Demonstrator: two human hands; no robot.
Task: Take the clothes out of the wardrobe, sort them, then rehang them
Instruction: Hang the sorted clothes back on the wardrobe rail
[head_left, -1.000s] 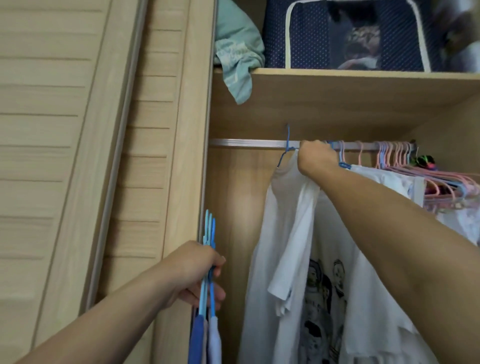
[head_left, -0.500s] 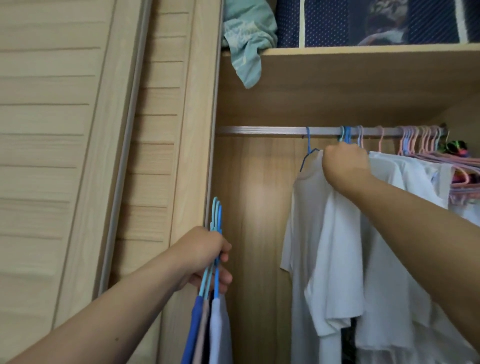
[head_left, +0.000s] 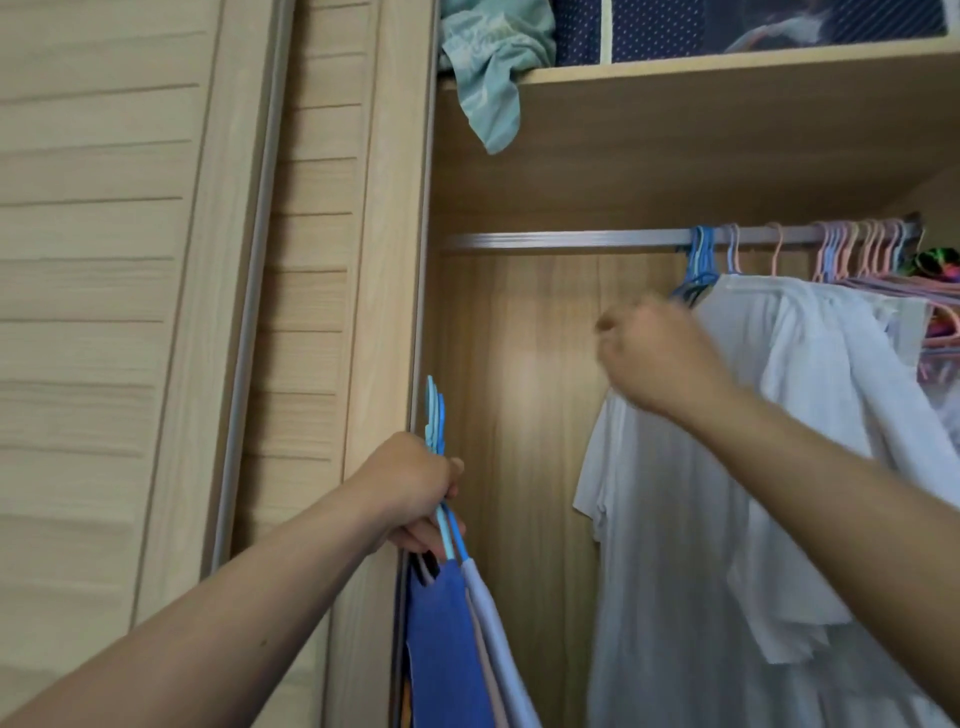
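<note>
My left hand (head_left: 410, 488) grips a bunch of light-blue hangers (head_left: 435, 415) by their necks, near the wardrobe's left frame. A blue garment (head_left: 441, 649) and a white one (head_left: 498, 639) hang from them. My right hand (head_left: 660, 358), blurred and curled, is below the metal rail (head_left: 561, 240) and holds up a white shirt (head_left: 665, 545) that hangs beneath it, off the rail. Its hanger is hidden by the hand. More white shirts (head_left: 831, 389) hang on blue hangers (head_left: 701, 260) further right on the rail.
Several pink hangers (head_left: 862, 244) crowd the rail's right end. Above, a shelf (head_left: 727, 67) carries a teal cloth (head_left: 493, 78) drooping over its edge and a navy dotted storage bag (head_left: 675, 26). A slatted sliding door (head_left: 130, 312) stands on the left.
My right hand has come down and left from the rail with the leftmost white shirt, whose blue hook no longer sits on the rail. The left hand keeps its hold on the hangers.
</note>
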